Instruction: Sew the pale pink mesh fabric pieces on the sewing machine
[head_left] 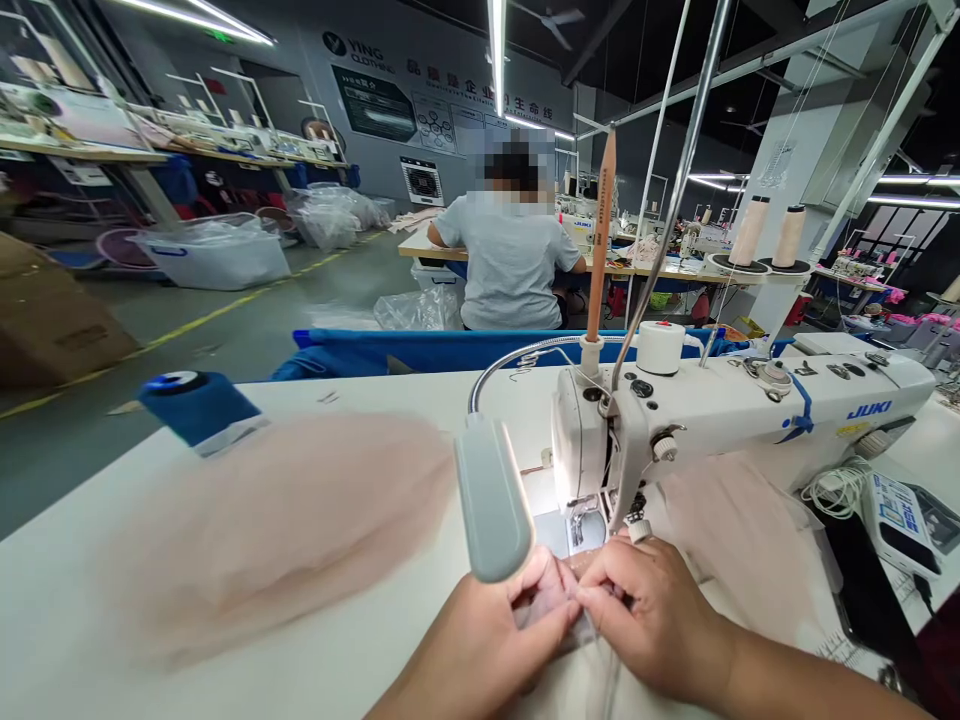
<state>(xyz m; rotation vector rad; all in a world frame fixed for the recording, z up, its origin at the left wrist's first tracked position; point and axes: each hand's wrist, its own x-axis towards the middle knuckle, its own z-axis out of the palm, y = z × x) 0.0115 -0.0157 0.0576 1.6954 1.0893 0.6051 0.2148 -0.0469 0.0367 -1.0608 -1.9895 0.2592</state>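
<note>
My left hand (495,630) and my right hand (645,615) meet in front of the presser foot (581,525) of a white JUKI sewing machine (750,405). Both pinch a small piece of pale pink sheer fabric (551,600) between fingers and thumbs. The fabric lies just before the needle. A grey gooseneck lamp head (491,500) hangs over my left hand and lights the needle plate. A heap of the same pink tulle (277,525) is spread on the white table (90,620) to the left.
A blue box (199,408) sits at the table's far left edge. Pink fabric (742,530) lies under the machine arm. A control panel (900,515) and cables are at right. A person in a grey shirt (511,260) sits ahead, back turned. Thread cones (769,235) stand behind.
</note>
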